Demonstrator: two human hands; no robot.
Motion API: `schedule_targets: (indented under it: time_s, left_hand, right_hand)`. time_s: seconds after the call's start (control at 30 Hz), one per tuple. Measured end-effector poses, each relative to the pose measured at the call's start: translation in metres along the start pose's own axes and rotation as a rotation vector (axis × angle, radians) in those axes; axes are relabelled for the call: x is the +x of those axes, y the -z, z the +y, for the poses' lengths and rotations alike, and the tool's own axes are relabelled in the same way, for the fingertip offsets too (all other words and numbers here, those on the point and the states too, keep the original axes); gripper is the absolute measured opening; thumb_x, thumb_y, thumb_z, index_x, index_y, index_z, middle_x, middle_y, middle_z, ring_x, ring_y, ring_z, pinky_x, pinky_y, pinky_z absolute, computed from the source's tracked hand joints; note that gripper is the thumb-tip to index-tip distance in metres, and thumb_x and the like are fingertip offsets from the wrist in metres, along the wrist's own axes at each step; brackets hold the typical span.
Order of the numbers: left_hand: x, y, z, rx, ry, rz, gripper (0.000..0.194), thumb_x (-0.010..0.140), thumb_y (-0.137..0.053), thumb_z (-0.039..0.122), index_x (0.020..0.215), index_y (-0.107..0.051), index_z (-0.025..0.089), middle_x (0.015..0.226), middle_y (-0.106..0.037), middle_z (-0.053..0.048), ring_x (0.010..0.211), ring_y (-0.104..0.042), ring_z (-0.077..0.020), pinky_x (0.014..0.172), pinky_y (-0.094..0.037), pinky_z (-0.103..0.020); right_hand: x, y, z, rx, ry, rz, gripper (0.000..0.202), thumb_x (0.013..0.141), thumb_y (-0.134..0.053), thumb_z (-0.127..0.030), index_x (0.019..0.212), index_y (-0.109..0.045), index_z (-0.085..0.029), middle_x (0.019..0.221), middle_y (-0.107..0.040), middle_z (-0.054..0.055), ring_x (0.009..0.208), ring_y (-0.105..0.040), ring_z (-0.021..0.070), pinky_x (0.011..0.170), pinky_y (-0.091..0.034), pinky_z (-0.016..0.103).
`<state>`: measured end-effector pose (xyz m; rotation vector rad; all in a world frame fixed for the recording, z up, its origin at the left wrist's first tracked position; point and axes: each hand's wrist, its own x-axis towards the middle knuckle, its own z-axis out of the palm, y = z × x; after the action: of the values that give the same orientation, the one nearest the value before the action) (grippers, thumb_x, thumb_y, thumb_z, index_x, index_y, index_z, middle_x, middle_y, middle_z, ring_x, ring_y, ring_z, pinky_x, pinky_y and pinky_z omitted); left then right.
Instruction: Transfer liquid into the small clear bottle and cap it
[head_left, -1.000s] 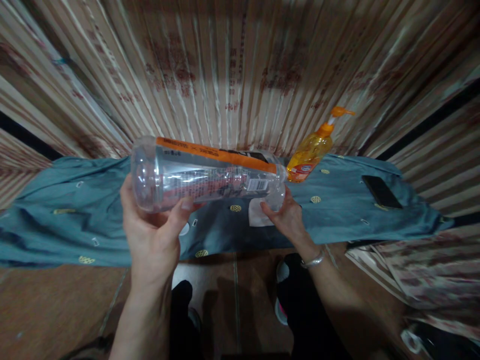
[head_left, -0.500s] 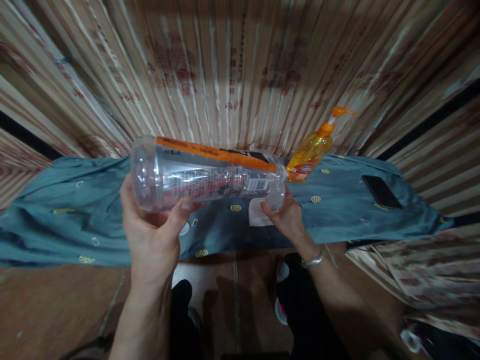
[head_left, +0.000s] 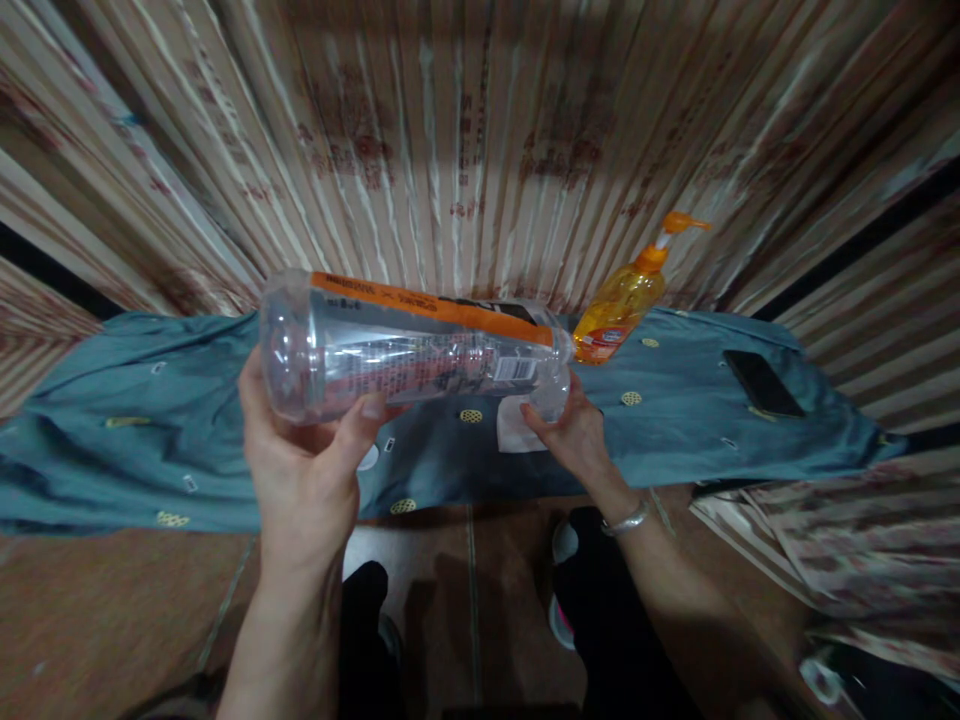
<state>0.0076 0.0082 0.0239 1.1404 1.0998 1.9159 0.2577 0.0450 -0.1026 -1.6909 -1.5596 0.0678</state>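
A large clear plastic bottle [head_left: 420, 350] with an orange and grey label lies sideways in the air above the cloth. My left hand [head_left: 307, 450] is closed round its wide end, thumb along the near side. At the narrower right end, my right hand [head_left: 566, 425] grips a clear rounded part; I cannot tell whether this is the bottle's neck or a separate cap. Just behind that end stands a pump bottle [head_left: 619, 305] of yellow liquid with an orange pump. A white square piece [head_left: 517, 428], like tissue, lies on the cloth below my right hand.
A blue-green cloth [head_left: 667, 440] with pineapple prints covers the narrow table. A dark phone [head_left: 763, 382] rests at its right. Pleated patterned curtains [head_left: 465, 150] hang close behind and at both sides. My legs are beneath the near edge, above a tiled floor [head_left: 442, 640].
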Motion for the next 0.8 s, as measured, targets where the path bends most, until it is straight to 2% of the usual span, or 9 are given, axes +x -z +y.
schedule_targets:
  time_s: [0.23, 0.6, 0.8]
  left_hand:
    - [0.0014, 0.0011, -0.003, -0.019, -0.006, 0.022, 0.063, 0.048, -0.092, 0.029, 0.104, -0.061, 0.025, 0.109, -0.06, -0.004, 0.089, -0.063, -0.0222, 0.065, -0.067, -0.046]
    - [0.0017, 0.0019, -0.0038, -0.014, -0.013, -0.001, 0.059, 0.051, -0.092, 0.031, 0.102, -0.062, 0.025, 0.11, -0.059, -0.004, 0.088, -0.064, -0.0208, 0.065, -0.067, -0.044]
    - [0.0006, 0.0015, -0.0028, -0.018, -0.012, -0.003, 0.058, 0.053, -0.091, 0.031, 0.103, -0.062, 0.028, 0.112, -0.06, -0.003, 0.086, -0.064, -0.019, 0.065, -0.067, -0.041]
  right_hand:
    - [-0.0001, -0.0003, -0.0004, 0.011, -0.002, 0.0, 0.074, 0.077, -0.064, -0.053, 0.135, -0.051, -0.01, 0.112, -0.074, 0.019, 0.1, -0.073, 0.0322, 0.085, -0.058, 0.044]
    - [0.0, -0.0005, 0.0003, -0.002, 0.002, 0.007, 0.077, 0.075, -0.065, -0.054, 0.136, -0.051, -0.007, 0.109, -0.075, 0.02, 0.099, -0.073, 0.0327, 0.085, -0.059, 0.044]
    - [-0.0004, -0.0008, 0.002, -0.001, 0.016, 0.003, 0.074, 0.078, -0.065, -0.054, 0.137, -0.049, -0.012, 0.115, -0.074, 0.018, 0.102, -0.072, 0.0319, 0.085, -0.059, 0.045]
